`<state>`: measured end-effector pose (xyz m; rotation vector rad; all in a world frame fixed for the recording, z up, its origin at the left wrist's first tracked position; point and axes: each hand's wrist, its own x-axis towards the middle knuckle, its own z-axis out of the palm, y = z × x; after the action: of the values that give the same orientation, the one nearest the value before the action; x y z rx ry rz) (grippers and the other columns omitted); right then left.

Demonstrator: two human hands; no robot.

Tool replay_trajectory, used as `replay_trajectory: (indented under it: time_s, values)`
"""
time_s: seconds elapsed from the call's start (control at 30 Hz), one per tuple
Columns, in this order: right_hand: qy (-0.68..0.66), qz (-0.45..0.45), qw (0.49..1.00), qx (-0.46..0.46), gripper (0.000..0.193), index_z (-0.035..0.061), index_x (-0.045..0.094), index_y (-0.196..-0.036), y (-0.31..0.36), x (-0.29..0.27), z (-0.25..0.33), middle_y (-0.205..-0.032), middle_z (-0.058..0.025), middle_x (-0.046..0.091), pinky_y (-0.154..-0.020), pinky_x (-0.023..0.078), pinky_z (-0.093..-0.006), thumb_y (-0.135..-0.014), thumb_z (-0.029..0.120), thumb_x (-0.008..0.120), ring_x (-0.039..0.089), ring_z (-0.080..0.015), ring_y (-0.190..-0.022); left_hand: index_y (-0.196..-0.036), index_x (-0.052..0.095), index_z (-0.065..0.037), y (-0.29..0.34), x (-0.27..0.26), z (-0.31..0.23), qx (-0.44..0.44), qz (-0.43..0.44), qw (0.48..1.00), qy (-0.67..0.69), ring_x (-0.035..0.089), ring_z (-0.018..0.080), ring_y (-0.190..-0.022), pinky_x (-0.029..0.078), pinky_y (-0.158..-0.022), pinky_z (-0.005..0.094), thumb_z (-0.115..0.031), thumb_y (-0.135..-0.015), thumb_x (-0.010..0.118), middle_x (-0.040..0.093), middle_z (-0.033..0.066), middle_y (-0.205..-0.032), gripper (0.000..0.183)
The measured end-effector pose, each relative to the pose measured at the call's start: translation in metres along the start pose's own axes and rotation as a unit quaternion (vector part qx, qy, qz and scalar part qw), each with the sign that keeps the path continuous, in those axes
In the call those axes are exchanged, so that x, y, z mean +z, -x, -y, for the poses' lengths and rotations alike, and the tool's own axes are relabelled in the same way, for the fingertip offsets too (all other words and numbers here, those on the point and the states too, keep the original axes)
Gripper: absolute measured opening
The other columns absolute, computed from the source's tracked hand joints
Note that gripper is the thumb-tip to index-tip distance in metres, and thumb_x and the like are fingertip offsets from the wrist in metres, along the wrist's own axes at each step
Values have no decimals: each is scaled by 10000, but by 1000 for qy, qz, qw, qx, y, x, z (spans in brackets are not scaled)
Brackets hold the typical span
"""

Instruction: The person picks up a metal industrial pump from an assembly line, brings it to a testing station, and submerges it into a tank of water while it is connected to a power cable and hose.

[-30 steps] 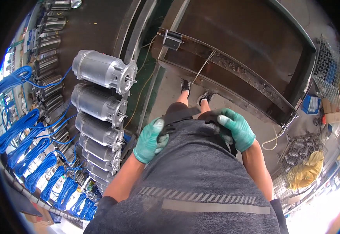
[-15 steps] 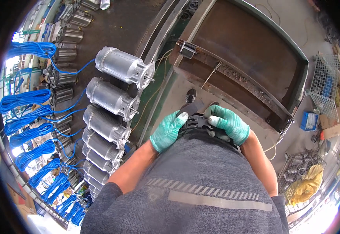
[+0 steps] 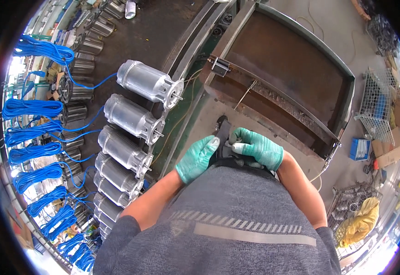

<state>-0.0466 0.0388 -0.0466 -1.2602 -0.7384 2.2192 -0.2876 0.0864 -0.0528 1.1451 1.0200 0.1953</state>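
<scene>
Both green-gloved hands meet at the person's waist: the left hand (image 3: 197, 158) and right hand (image 3: 258, 150) grip a black belt (image 3: 223, 133), its loose end poking out between them. I see silver motors (image 3: 125, 145) lined up left of the left hand.

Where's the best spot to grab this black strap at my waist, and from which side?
Probably pinch the black strap by its outer end, coming from the far side, away from your shirt. That end looks flat and juts out past your left hand and right hand, which crowd the part nearer you.
</scene>
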Motion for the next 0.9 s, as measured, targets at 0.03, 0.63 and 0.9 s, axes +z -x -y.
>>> replay_trajectory:
  time_s: [0.03, 0.63, 0.9]
  values:
    - [8, -9, 1000, -6, 340, 88, 550, -1217, -2, -4, -6, -847, -22, 637, -510, 397, -211, -1001, 332, 649, 527, -61, -634, -1070, 652, -2, 7, -3, 1, 3, -18, 1000, -23, 558, 118, -855, 494, -800, 326, -328, -1095, 518, 639, 33, -901, 354]
    - [26, -28, 999, -36, 323, 56, 596, -1161, -12, 7, -5, -1001, 10, 582, -812, 474, -257, -968, 289, 711, 533, -77, -930, -1155, 678, -68, 18, -12, 7, -41, -81, 979, 184, 638, 172, -885, 539, -824, 351, -279, -1079, 552, 699, 42, -984, 257]
    - [15, -49, 999, -15, 361, 53, 600, -1172, -8, 6, 9, -1002, 12, 573, -817, 474, -259, -955, 311, 727, 519, -84, -932, -1281, 623, 4, 20, -31, -11, -44, 40, 997, 56, 631, 150, -1014, 526, -901, 323, -391, -962, 715, 682, 72, -1126, 516]
